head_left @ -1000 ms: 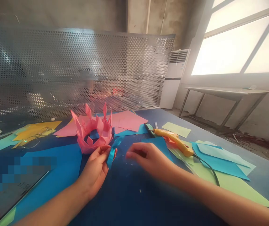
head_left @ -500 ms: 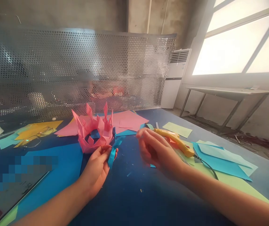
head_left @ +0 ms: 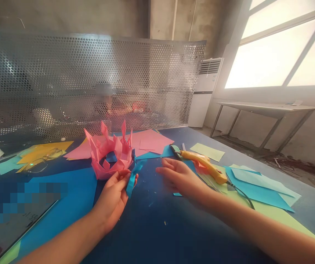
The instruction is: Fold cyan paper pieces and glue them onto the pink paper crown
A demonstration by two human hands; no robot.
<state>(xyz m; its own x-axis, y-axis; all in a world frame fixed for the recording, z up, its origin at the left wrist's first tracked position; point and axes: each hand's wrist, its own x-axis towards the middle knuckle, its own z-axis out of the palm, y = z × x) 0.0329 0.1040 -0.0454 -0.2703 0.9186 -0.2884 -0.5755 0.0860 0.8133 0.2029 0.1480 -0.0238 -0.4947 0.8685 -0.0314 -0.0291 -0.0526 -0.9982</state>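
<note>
- Left hand (head_left: 113, 196) pinched a blue paper strip (head_left: 131, 179) just before the pink paper crown (head_left: 109, 154) on the bench (head_left: 157, 227).
- Right hand (head_left: 181, 178), fingers loosely spread and empty, hovered beside the yellow glue gun (head_left: 204, 165).

Pink paper crown (head_left: 110, 154), blue strip (head_left: 132, 178), yellow glue gun (head_left: 203, 165).

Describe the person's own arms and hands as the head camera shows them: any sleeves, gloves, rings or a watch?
Both forearms come in bare from the bottom edge, with no sleeve in view. The left hand and the right hand wear no gloves. No ring, watch, bracelet or marking shows on either hand or wrist. The fingers are slender, with short nails where they can be seen.
</note>
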